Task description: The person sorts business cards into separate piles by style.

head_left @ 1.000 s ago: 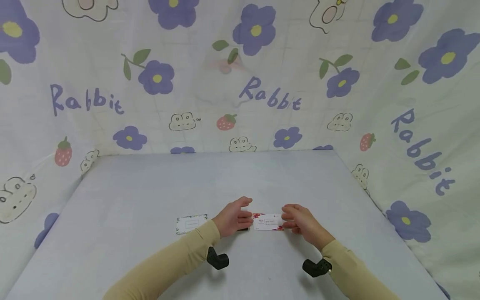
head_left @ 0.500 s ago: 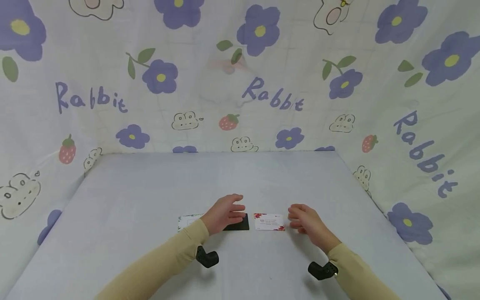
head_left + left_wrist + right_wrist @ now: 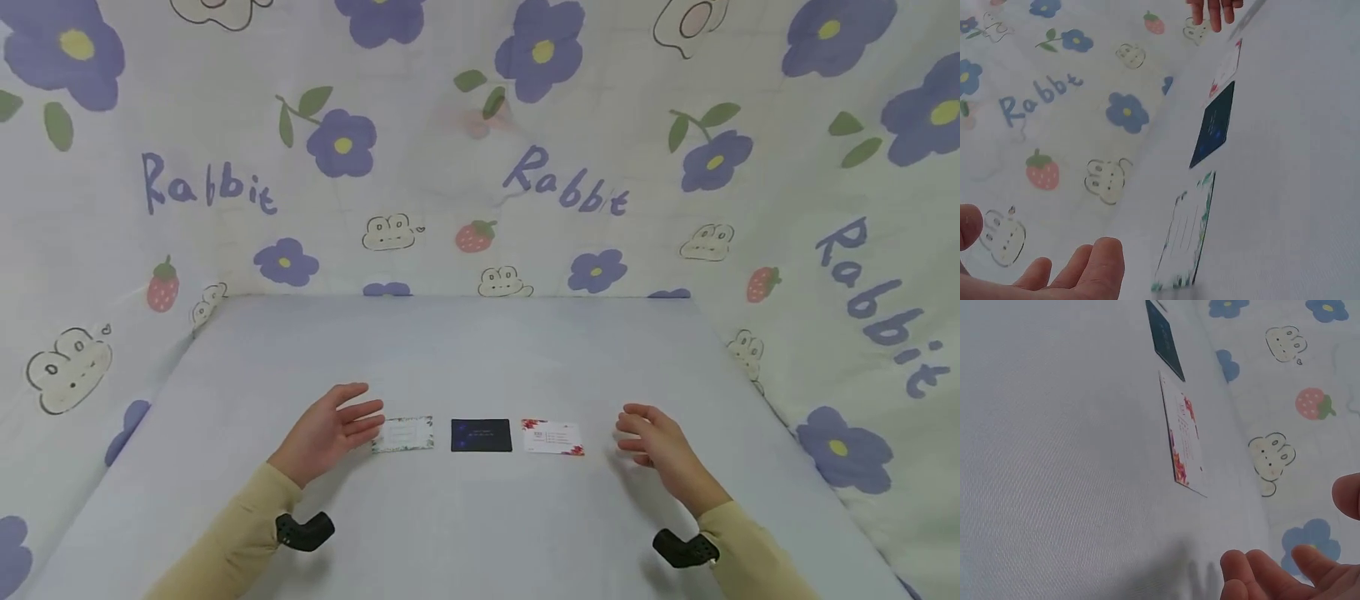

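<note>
Three business cards lie in a row on the pale table (image 3: 480, 358). On the left is a white card with a green leaf border (image 3: 407, 434), in the middle a black card (image 3: 482, 436), on the right a white card with red flowers (image 3: 552, 437). My left hand (image 3: 328, 433) hovers by the leaf card's left end, its fingertips overlapping that end in the head view; it holds nothing. To the right of the red-flowered card, apart from it, is my right hand (image 3: 667, 454), fingers relaxed and holding nothing. Both wrist views show the cards beyond the fingers.
A white curtain (image 3: 420, 183) printed with purple flowers, strawberries and rabbits rises behind the table and along its sides. Each wrist wears a black camera, the left camera (image 3: 305, 532) and the right camera (image 3: 686, 548).
My left hand has moved left, away from over the black card and past the leaf card, uncovering both. The right hand has drawn a little further right from the red-flowered card.
</note>
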A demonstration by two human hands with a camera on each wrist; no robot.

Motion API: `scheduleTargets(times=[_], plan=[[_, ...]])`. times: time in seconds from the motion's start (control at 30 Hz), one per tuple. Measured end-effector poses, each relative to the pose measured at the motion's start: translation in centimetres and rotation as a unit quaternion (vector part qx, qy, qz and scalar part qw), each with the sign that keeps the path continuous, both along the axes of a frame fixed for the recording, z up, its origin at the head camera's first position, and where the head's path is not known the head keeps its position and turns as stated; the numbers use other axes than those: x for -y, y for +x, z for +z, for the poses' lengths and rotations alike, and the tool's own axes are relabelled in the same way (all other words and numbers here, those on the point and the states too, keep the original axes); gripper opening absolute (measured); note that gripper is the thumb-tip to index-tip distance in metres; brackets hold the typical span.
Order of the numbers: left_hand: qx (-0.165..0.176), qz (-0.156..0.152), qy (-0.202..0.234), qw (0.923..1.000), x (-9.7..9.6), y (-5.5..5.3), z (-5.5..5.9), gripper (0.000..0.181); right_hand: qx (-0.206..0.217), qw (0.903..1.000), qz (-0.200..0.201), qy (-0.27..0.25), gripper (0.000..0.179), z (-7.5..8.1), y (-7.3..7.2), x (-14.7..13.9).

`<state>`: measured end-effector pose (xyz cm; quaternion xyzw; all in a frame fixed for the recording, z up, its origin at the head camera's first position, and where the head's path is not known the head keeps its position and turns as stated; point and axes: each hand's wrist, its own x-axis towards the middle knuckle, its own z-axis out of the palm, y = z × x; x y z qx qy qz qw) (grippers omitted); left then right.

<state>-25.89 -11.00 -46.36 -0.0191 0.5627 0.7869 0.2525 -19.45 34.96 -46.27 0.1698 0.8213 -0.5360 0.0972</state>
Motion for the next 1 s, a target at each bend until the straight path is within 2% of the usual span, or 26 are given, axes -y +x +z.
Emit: scheduleTargets(times=[0.17,0.4,0.5,0.57,0.67,0.7,0.73,0.77,0.8,0.83,0.93,0.97,1.0], plan=[[0.008,0.031,-0.001,0.9995,3.1,1.1,-0.1,0.067,-0.002,0.9999,0.009,-0.012,0.063,0.4,0.6,-1.3],[0.008,0.059,-0.025,0.9979,5.6,1.9,-0.6,0.068,0.0,0.9998,0.008,-0.02,0.065,0.7,0.5,-2.1],[-0.011,0.052,-0.057,0.9969,5.7,2.0,-0.6,0.07,0.001,1.0,0.001,-0.009,0.064,0.8,0.5,-1.9],[-0.031,0.047,-0.095,0.9939,5.4,2.0,-0.4,0.069,-0.001,1.0,-0.007,0.004,0.063,0.8,0.7,-1.8],[-0.068,0.046,-0.165,0.983,4.7,2.0,-0.2,0.067,-0.012,0.9993,-0.009,0.034,0.06,0.7,1.0,-1.7],[-0.085,0.046,-0.195,0.9761,4.5,2.1,0.0,0.065,-0.019,0.9987,-0.005,0.048,0.06,0.7,1.2,-1.5],[-0.109,0.045,-0.235,0.9648,4.2,2.1,0.1,0.064,-0.031,0.9972,0.002,0.069,0.059,0.7,1.4,-1.4],[-0.135,0.043,-0.277,0.9502,3.9,2.2,0.1,0.063,-0.042,0.9946,0.011,0.094,0.059,0.7,1.6,-1.2],[-0.167,0.039,-0.32,0.9318,3.7,2.3,0.2,0.063,-0.057,0.9908,0.02,0.121,0.059,0.7,1.8,-1.1],[-0.201,0.035,-0.363,0.9092,3.4,2.4,0.2,0.063,-0.075,0.9852,0.031,0.151,0.058,0.8,2.0,-1.0],[-0.292,0.029,-0.463,0.8363,2.6,2.7,0.3,0.062,-0.135,0.9619,0.053,0.231,0.057,0.8,2.4,-0.6],[-0.314,0.027,-0.478,0.8197,2.3,2.8,0.4,0.062,-0.152,0.9552,0.058,0.247,0.057,0.9,2.5,-0.5],[-0.333,0.027,-0.487,0.8073,2.0,2.8,0.3,0.062,-0.169,0.9492,0.061,0.259,0.056,0.9,2.5,-0.4]])
